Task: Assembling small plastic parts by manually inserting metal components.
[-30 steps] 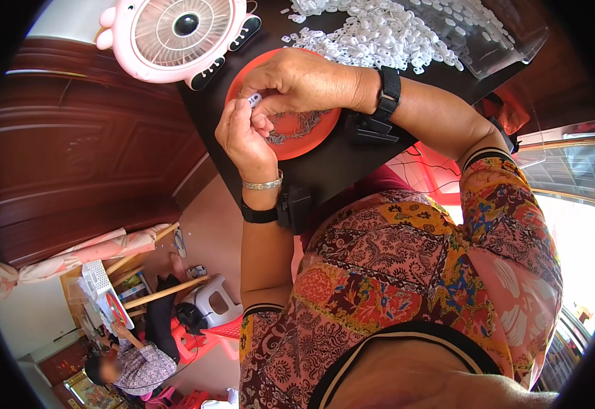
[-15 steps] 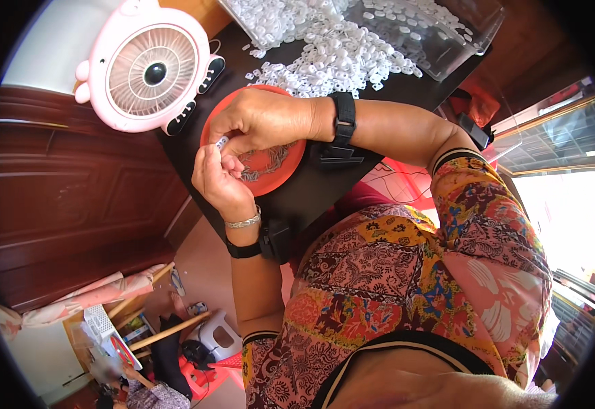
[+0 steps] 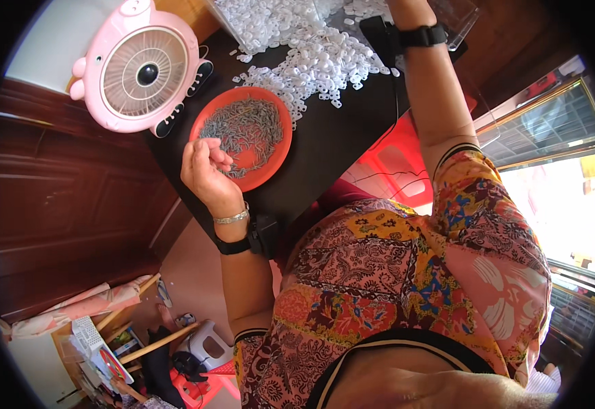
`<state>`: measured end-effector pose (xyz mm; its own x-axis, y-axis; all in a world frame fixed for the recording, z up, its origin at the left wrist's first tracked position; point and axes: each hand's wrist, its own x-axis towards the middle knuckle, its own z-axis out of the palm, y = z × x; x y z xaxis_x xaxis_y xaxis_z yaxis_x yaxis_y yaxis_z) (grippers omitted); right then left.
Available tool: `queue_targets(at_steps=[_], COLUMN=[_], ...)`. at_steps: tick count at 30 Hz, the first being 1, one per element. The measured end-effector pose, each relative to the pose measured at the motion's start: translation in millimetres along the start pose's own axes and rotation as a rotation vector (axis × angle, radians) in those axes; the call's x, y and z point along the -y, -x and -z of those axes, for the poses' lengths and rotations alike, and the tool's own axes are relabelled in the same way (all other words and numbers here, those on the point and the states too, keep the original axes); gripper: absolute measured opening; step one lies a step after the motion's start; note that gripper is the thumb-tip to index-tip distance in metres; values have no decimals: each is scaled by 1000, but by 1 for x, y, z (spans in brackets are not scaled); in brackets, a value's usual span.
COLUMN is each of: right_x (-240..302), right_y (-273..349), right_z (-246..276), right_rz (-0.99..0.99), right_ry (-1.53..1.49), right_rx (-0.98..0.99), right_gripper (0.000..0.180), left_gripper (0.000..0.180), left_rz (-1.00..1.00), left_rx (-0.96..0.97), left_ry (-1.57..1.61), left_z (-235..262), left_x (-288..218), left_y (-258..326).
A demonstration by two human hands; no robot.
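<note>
My left hand (image 3: 209,167) is at the near-left rim of a round orange-red dish (image 3: 282,146). Its fingers are curled together, and whatever lies between them is hidden. Many thin grey nail-like pieces (image 3: 246,126) cover the bottom of the dish. My right hand (image 3: 412,12) is cut off by the upper edge of the picture, beside the clear plastic bin (image 3: 457,24) at the far right; its fingers are out of sight. Small white plastic pieces with holes (image 3: 318,65) lie heaped on the black table beyond the dish.
A pink animal-shaped fan (image 3: 134,75) stands left of the dish on the dark table (image 3: 318,140). A red plastic stool (image 3: 396,163) is right of the table. At lower left, another person's arm (image 3: 130,390) shows near a grey-white chair (image 3: 212,344).
My hands have parted: they were together over the dish at a small white piece. The right one has swung up and right to the bin, and the left has stayed near the rim.
</note>
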<state>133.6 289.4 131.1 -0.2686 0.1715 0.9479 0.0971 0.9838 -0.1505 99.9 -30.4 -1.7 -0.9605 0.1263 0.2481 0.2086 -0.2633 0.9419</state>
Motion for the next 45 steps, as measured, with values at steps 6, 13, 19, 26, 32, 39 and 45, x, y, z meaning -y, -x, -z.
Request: queue_targets(at_steps=[6,13,19,26,32,39,45], right_x=[15,41,42,26,31,50,44], right_y=[72,120,124,122,115,120,116], right_z=[-45,-72,-90,-92,-94,-106,-103], right_rz=[112,84,299,289,276,267,241], right_ry=[-423,-421,-257,-248,-210,-350,-300], right_rx=[801,1139,1160,1197,1190,1288,1320], right_gripper=[17,25,24,15,13,16,17], left_gripper=[26,24,23,25,27,27,26], left_rz=[4,35,59,122,157,205,203], left_rx=[1,38,28,91,106,96,126], left_ry=[-17,54,64,40,42,39,54], left_z=[5,0,1,5,5,5,4], left_x=[2,2,-2,1,0,0,3], left_y=[1,4,3,2,1,3,1])
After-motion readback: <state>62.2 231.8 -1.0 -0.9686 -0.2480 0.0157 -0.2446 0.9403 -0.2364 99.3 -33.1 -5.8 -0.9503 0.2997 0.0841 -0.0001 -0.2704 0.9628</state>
